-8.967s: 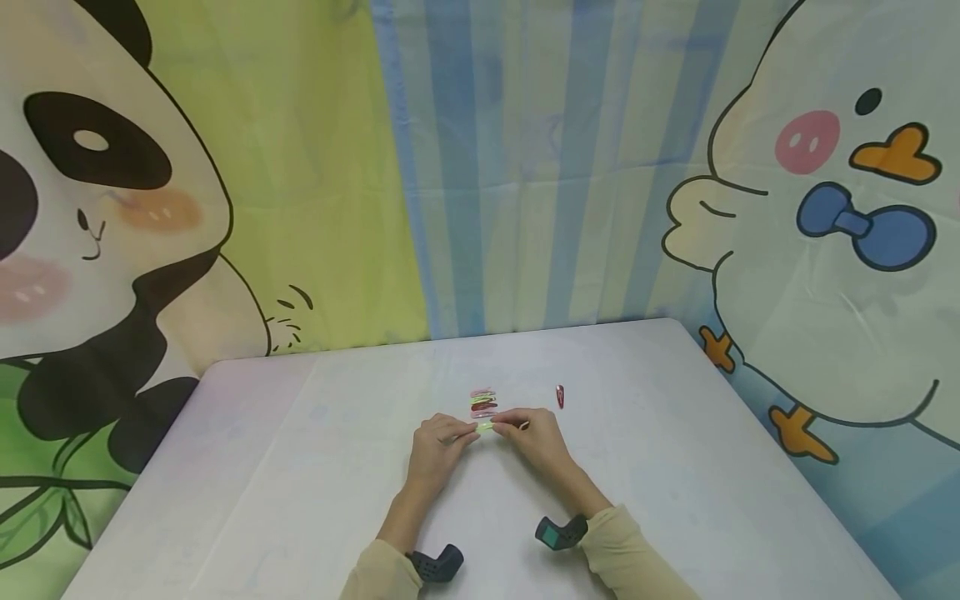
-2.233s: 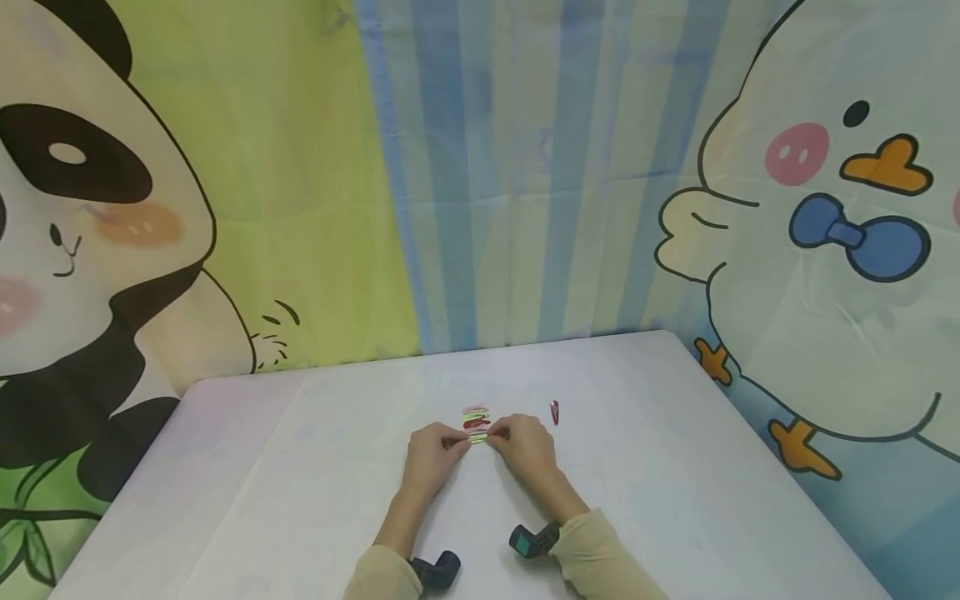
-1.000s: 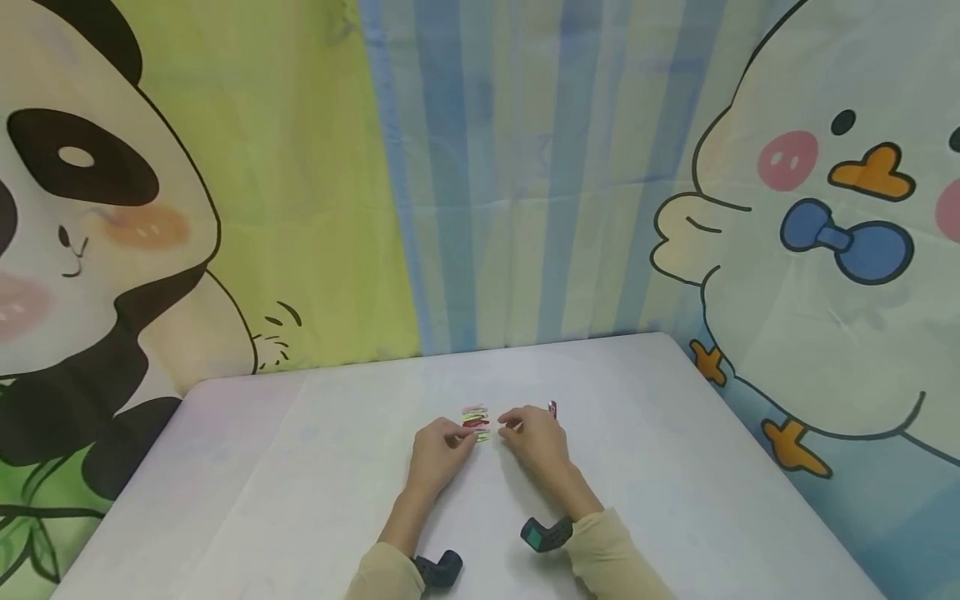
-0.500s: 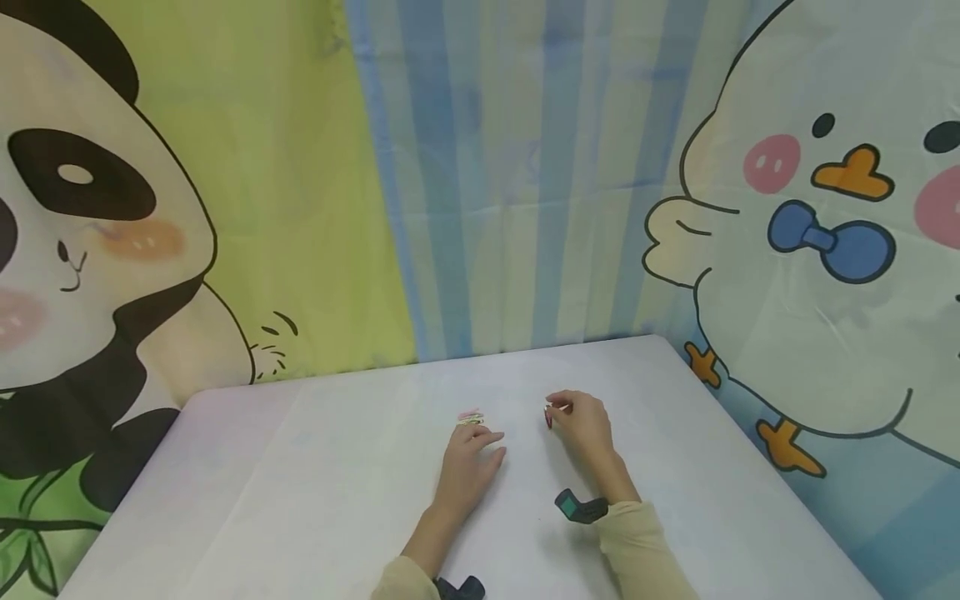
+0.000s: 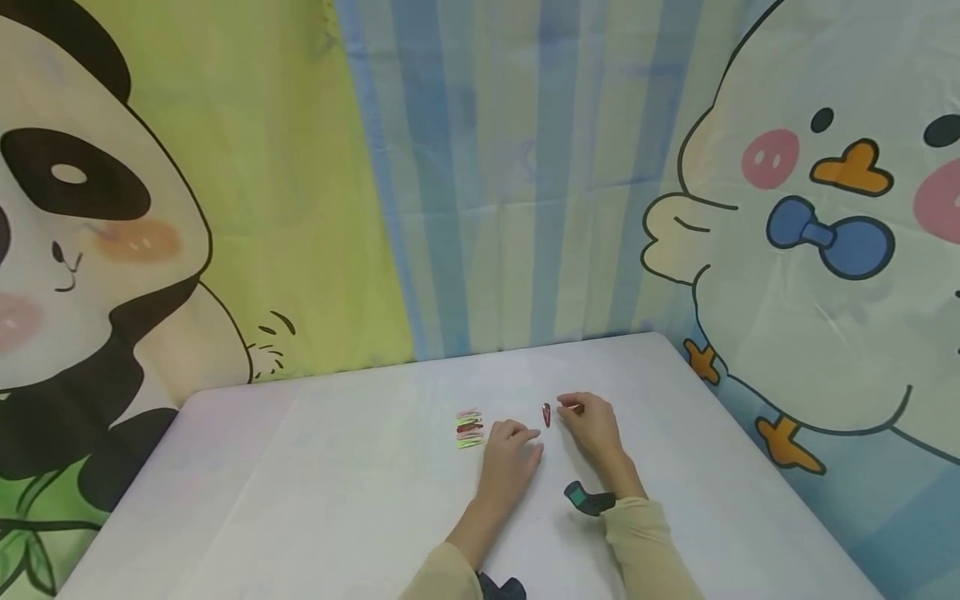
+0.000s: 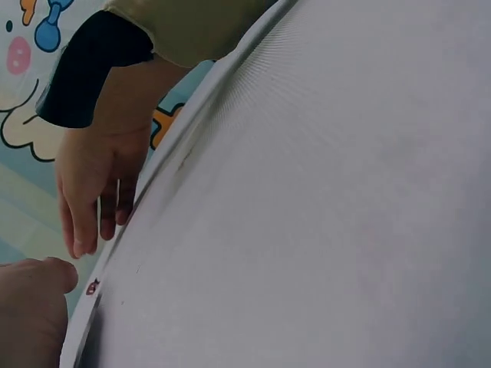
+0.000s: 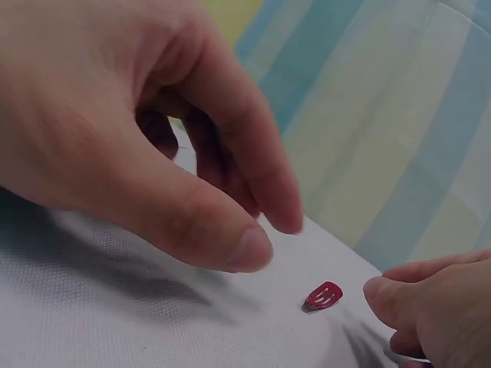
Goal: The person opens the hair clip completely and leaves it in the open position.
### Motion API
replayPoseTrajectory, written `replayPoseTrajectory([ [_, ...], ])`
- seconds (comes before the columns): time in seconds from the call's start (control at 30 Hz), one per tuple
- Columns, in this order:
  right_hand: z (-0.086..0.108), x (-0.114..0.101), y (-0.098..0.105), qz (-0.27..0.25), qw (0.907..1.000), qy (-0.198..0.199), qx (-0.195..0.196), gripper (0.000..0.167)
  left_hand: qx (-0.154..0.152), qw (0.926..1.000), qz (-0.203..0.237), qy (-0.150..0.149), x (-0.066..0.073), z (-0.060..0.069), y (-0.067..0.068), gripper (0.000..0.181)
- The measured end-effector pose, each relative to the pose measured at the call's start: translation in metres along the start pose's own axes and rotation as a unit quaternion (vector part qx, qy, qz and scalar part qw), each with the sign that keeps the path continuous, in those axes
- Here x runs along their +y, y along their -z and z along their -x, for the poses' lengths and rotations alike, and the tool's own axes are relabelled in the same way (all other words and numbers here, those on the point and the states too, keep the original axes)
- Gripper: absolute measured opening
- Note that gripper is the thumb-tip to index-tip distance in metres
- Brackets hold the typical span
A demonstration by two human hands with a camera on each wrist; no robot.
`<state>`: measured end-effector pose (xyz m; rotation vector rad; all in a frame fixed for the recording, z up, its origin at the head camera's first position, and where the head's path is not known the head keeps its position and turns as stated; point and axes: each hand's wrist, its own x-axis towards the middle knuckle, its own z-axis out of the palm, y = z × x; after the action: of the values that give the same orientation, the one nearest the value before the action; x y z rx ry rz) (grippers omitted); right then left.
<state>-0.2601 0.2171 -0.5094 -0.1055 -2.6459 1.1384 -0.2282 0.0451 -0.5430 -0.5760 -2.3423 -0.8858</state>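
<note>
A single red snap hair clip (image 5: 547, 415) lies on the white table, pointing away from the person. Just right of it hovers my right hand (image 5: 594, 429), thumb and fingers loosely bent and apart, holding nothing. My left hand (image 5: 510, 467) is on the near left side of the clip, fingers relaxed, touching neither clip nor row. To its left, several pink, yellow-green and red hair clips (image 5: 469, 428) lie in a neat stacked row. In the right wrist view the red clip (image 7: 324, 296) sits between both hands, clear of the fingertips.
The white table (image 5: 322, 483) reaches back to a hanging cloth backdrop (image 5: 495, 183) with a panda and a white duck printed on it. Dark wrist cameras (image 5: 588, 498) are strapped on both forearms.
Both hands have left the row, where they were setting a yellow-green clip, and moved right to the lone red clip. The right hand, at that clip half a second ago, is now slightly away from it.
</note>
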Motion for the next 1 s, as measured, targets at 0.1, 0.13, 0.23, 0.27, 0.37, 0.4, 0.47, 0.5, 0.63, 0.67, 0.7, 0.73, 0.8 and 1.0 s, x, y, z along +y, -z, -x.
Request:
replayPoseTrajectory([
  [0.1,-0.001,-0.001,0.002,0.012,0.9999,-0.002,0.003,0.021,-0.017,0.9998,-0.014,0.004,0.004,-0.013,-0.007,0.02],
  [0.13,-0.001,-0.001,0.003,0.02,0.9998,-0.006,0.002,0.021,-0.022,0.9996,-0.02,0.004,0.004,-0.018,-0.009,0.021],
  [0.23,-0.001,-0.004,0.003,0.043,0.9988,-0.023,-0.003,0.022,-0.029,0.9992,-0.026,-0.008,0.002,-0.033,-0.016,0.023],
  [0.27,0.0,-0.005,0.003,0.05,0.9982,-0.031,-0.006,0.022,-0.032,0.999,-0.026,-0.017,0.001,-0.037,-0.018,0.024],
  [0.37,0.002,-0.009,0.002,0.061,0.9969,-0.048,-0.015,0.023,-0.048,0.9977,-0.02,-0.044,-0.004,-0.05,-0.024,0.027],
  [0.4,0.003,-0.01,0.002,0.064,0.9966,-0.049,-0.016,0.024,-0.059,0.9968,-0.017,-0.05,-0.006,-0.053,-0.025,0.028],
  [0.47,0.005,-0.013,0.001,0.073,0.996,-0.048,-0.018,0.025,-0.084,0.9947,-0.012,-0.058,-0.009,-0.058,-0.028,0.029],
  [0.5,0.006,-0.014,0.001,0.076,0.9959,-0.045,-0.017,0.025,-0.097,0.9934,-0.011,-0.061,-0.011,-0.061,-0.03,0.029],
  [0.63,0.01,-0.015,-0.006,0.1,0.9941,-0.036,-0.02,0.027,-0.143,0.9877,-0.007,-0.063,-0.022,-0.064,-0.034,0.028],
  [0.67,0.011,-0.016,-0.007,0.106,0.9936,-0.035,-0.02,0.027,-0.151,0.9865,-0.006,-0.065,-0.024,-0.064,-0.035,0.027],
  [0.7,0.011,-0.016,-0.009,0.111,0.993,-0.034,-0.021,0.028,-0.159,0.9853,-0.008,-0.063,-0.026,-0.065,-0.035,0.027],
  [0.73,0.011,-0.017,-0.01,0.118,0.9922,-0.036,-0.022,0.029,-0.167,0.9841,-0.007,-0.06,-0.027,-0.065,-0.034,0.027],
  [0.8,0.011,-0.018,-0.011,0.124,0.9913,-0.039,-0.021,0.029,-0.182,0.9817,-0.007,-0.055,-0.028,-0.067,-0.034,0.026],
  [1.0,0.006,-0.018,-0.009,0.146,0.9885,-0.039,-0.007,0.028,-0.201,0.9779,-0.003,-0.058,-0.028,-0.075,-0.038,0.024],
])
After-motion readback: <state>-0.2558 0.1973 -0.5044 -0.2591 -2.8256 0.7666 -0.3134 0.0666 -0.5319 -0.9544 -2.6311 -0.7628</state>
